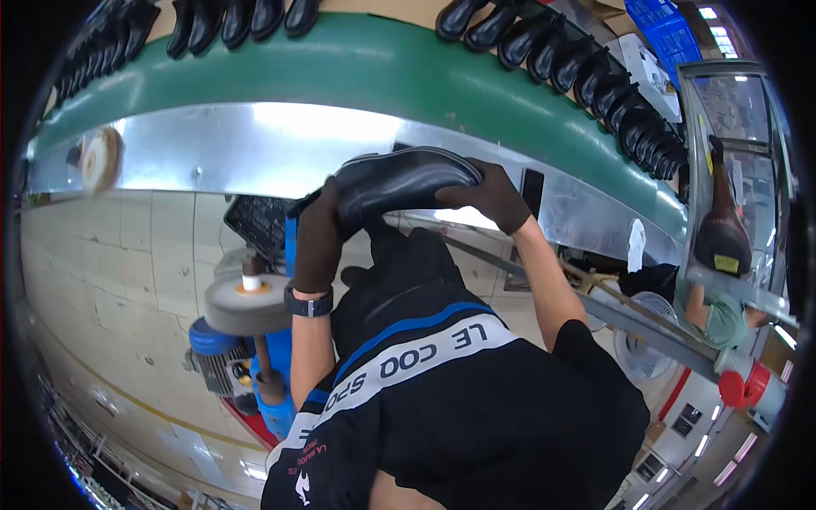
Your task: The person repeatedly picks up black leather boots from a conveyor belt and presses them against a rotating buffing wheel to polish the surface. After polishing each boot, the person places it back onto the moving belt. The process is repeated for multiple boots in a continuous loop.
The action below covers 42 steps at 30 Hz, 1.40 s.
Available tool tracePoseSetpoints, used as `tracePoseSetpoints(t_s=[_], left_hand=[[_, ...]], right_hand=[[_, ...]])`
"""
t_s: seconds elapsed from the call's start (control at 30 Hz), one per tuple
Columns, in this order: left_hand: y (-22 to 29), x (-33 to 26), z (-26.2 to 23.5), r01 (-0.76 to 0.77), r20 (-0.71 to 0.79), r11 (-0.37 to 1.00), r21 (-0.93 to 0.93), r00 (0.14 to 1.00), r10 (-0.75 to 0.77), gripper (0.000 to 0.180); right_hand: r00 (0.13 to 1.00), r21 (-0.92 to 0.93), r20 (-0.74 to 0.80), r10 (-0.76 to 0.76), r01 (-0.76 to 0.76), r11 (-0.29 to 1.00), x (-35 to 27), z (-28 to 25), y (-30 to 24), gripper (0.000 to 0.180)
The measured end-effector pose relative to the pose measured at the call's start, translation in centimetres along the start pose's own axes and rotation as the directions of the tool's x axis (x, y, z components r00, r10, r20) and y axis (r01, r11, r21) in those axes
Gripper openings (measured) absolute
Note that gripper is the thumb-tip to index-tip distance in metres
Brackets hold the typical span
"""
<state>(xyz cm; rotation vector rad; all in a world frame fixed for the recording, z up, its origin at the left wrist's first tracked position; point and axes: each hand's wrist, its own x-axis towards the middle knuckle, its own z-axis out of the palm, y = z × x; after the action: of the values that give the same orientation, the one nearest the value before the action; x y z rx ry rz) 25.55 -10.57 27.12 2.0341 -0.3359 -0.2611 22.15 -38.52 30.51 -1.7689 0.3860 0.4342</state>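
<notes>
A shiny black leather boot (408,180) lies sideways between my two hands, in front of my body and over the edge of the metal ledge (280,140). My left hand (320,234), in a dark brown glove, is closed round the boot's left part, with a dark watch on that wrist. At the toe end, my right hand (495,197) grips the boot with fingers wrapped over it, in a matching glove. Part of the boot's shaft is hidden behind my left glove.
Beyond the ledge runs a green conveyor belt (340,72), lined with black boots (565,61). A blue motor (223,348) and a buffing wheel (248,304) stand left of me; another pale wheel (102,160) is farther left. A phone (532,189) lies right. A fan (650,336) and another person (727,323) are at right.
</notes>
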Motion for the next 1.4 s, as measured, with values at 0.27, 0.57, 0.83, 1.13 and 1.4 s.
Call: tracePoseSetpoints(t_s=[0.27,0.57,0.83,1.13,1.4], left_hand=[[6.0,9.4,-6.4,-0.045,-0.278,0.996,-0.080,0.960,0.021,0.037],[0.3,4.6,-4.6,0.395,-0.386,0.919,-0.005,0.847,-0.366,0.028],[-2.0,2.4,-3.0,0.470,-0.236,0.876,0.106,0.868,-0.437,0.032],[-3.5,0.3,-2.5,0.447,-0.219,0.817,-0.365,0.812,-0.542,0.032],[-2.7,-5.5,0.6,0.332,-0.041,0.818,-0.470,0.918,-0.395,0.035]], right_hand=[[0.982,0.897,-0.168,0.087,0.115,0.426,15.9,-2.6,4.3,0.039],[0.941,0.949,-0.299,0.159,0.276,0.152,49.1,-6.2,1.0,0.048],[0.598,-0.226,-0.768,-0.231,0.085,0.970,54.0,-6.6,5.7,0.063],[0.981,-0.510,-0.112,-0.161,0.083,0.856,38.5,-5.0,9.2,0.049],[0.981,-0.874,-0.080,-0.178,0.016,0.485,15.9,1.9,15.4,0.064]])
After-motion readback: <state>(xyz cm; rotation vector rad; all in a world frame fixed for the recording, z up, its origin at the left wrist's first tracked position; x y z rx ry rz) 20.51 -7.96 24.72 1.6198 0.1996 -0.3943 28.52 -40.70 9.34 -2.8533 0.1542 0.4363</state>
